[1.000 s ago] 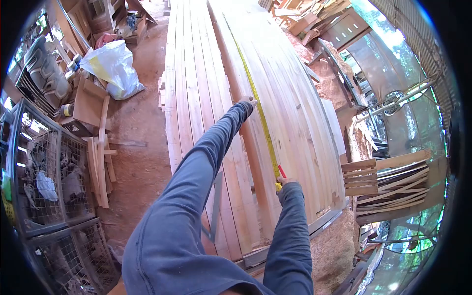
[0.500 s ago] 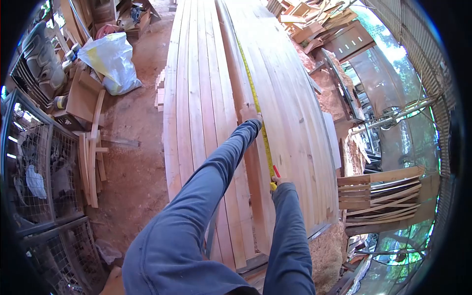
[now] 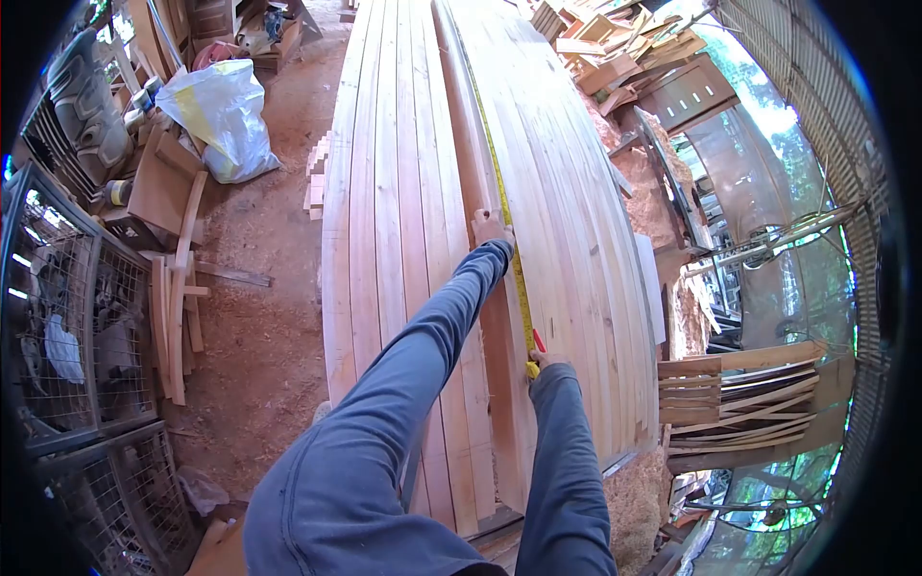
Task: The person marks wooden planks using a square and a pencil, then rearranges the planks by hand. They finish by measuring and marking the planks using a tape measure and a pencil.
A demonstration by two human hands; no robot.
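A yellow tape measure blade (image 3: 520, 278) lies stretched lengthwise along a long wooden board (image 3: 501, 331), close to its left edge. Farther along, my left hand (image 3: 492, 228) is closed over that edge, with its thumb side against the blade. Nearer to me, my right hand (image 3: 549, 360) grips the yellow tape measure case (image 3: 532, 370) at the near end of the blade. A red pencil or marker (image 3: 539, 340) sticks up from the same hand. The right fingers are partly hidden by the hand and sleeve.
Long planks (image 3: 394, 192) lie side by side left of a dark gap. More boards (image 3: 586, 259) spread to the right. A white sack (image 3: 223, 120) and wire-mesh doors (image 3: 82, 326) stand left. Stacked slats (image 3: 744, 398) and scrap wood (image 3: 624, 53) are at right.
The view has shifted slightly. Both hands keep nearly the same places along the tape, and the tape remains stretched on the board.
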